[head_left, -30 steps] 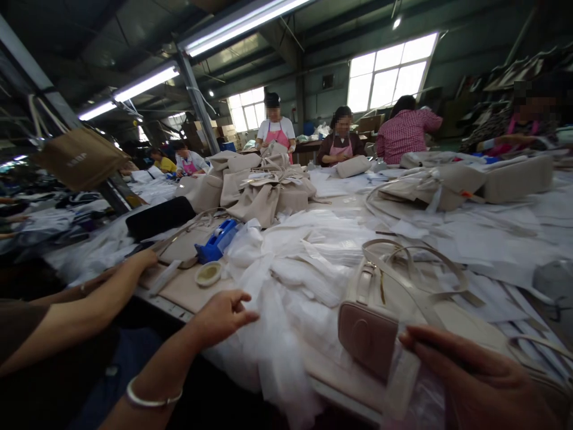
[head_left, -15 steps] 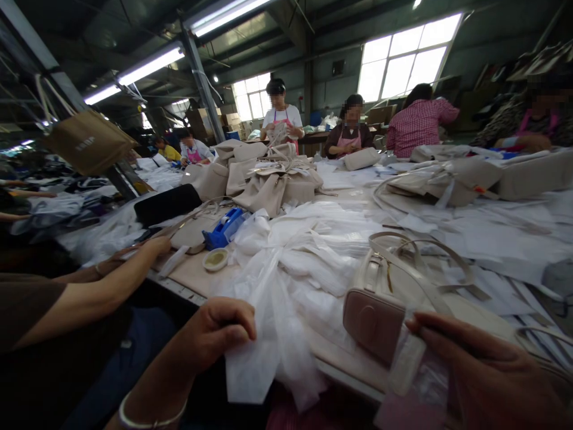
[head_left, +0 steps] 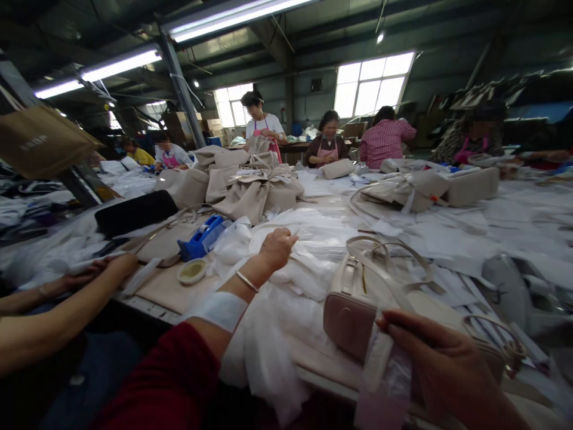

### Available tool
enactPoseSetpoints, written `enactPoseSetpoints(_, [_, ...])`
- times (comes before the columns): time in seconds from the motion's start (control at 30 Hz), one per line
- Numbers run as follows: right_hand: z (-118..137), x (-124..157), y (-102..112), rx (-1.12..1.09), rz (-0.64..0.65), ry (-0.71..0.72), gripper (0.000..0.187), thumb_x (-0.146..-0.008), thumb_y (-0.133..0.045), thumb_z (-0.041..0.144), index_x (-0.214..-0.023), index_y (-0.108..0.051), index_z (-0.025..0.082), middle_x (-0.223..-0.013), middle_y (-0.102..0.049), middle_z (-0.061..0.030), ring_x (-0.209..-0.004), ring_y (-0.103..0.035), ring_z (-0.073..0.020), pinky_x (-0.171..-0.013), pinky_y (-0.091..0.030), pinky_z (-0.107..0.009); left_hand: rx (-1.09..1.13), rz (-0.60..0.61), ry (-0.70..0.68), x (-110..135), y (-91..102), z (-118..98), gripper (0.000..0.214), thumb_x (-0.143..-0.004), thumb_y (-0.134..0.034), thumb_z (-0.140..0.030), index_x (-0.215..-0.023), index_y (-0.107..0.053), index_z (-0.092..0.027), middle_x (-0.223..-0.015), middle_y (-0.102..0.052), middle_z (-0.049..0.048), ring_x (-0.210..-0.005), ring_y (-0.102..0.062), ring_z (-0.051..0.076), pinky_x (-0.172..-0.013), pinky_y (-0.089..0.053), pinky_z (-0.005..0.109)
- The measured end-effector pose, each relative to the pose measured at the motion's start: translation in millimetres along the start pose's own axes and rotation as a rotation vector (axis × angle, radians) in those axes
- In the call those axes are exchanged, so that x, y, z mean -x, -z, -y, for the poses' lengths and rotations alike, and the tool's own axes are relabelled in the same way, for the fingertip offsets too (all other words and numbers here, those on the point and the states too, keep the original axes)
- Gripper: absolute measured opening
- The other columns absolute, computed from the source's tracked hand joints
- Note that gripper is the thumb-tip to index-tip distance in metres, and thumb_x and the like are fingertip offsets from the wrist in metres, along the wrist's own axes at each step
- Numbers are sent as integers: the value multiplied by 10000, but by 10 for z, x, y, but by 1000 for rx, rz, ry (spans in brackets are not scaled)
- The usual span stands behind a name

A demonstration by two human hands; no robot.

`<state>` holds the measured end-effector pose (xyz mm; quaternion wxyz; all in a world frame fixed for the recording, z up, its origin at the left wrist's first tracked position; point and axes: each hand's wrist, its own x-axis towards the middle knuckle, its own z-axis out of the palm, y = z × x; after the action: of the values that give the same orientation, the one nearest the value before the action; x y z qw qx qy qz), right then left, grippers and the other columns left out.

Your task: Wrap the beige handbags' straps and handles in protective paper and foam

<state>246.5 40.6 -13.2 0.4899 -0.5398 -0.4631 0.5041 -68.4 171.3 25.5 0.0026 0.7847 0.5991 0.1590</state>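
Observation:
My left hand [head_left: 277, 248] reaches forward over the heap of white wrapping sheets [head_left: 308, 263], fingers curled and pinched on a thin white sheet at the top of the heap. A silver bangle sits on that wrist. My right hand [head_left: 443, 364] is low at the right, closed on a small clear plastic packet [head_left: 380, 364] held against a small beige handbag [head_left: 353, 310]. The bag lies on its side with its looped straps [head_left: 394, 257] spread behind it.
A co-worker's arms [head_left: 67, 298] rest on the table edge at the left. Near them are a blue tape dispenser [head_left: 201, 236], a small round dish [head_left: 191, 270] and a black pouch [head_left: 134, 212]. Beige bags [head_left: 250, 185] pile up mid-table. Several people work at the far side.
My left hand, which was gripping white sheet at the near table edge, has stretched forward to the top of the heap. My right hand stays on the packet by the bag.

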Motion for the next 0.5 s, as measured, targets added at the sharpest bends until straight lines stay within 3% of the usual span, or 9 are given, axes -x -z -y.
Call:
enactPoseSetpoints(0.13, [-30, -13, 6, -13, 16, 17, 326, -597, -870, 417, -877, -819, 257, -886, -794, -79, -788, -760, -213, -710, -600, -165, -46, -34, 23, -380, -180, -5, 298, -816, -588, -30, -1050, -710, -170, -1336, -590, 173, -1320, -454, 315, -1079, -326, 558])
enactPoseSetpoints(0.2, [-21, -10, 15, -1, 15, 18, 317, -606, -864, 417, -878, -819, 261, -891, -794, -75, -803, -762, -229, -721, -609, -185, -39, -60, 14, -399, -155, -117, 186, -882, -547, -105, -962, -714, -99, -1216, -657, 167, -1226, -532, 298, -1047, -360, 498])
enactPoseSetpoints(0.27, [0, -1, 21, 9, 2, 10, 309, -609, -861, 417, -878, -820, 271, -890, -794, -67, -811, -763, -242, -721, -615, -197, -12, -104, -3, -294, -78, -296, 400, -980, -339, -211, -949, -697, -34, -1078, -685, 133, -1095, -598, 263, -970, -408, 411])
enactPoseSetpoints(0.33, [13, 8, 24, 1, -15, -5, 301, -604, -862, 419, -868, -821, 281, -889, -795, -60, -802, -764, -248, -705, -618, -197, 43, -160, -42, -42, 18, -524, 555, -996, -172, -267, -975, -670, -22, -996, -675, 116, -985, -623, 228, -878, -444, 356])
enactPoseSetpoints(0.47, [-20, -5, 37, 3, -6, -8, 319, -597, -862, 421, -863, -822, 250, -895, -792, -85, -787, -764, -263, -676, -623, -210, 218, -177, -192, 884, 180, -1002, 370, -978, -325, -322, -818, -615, -157, -801, -647, 100, -754, -594, 185, -735, -488, 341])
enactPoseSetpoints(0.5, [-36, -15, 43, 8, 6, 4, 328, -601, -861, 415, -873, -821, 237, -900, -792, -93, -793, -763, -267, -685, -625, -220, 367, -149, -248, 1156, 213, -1100, 336, -964, -370, -336, -795, -615, -182, -785, -640, 105, -763, -595, 201, -746, -493, 365])
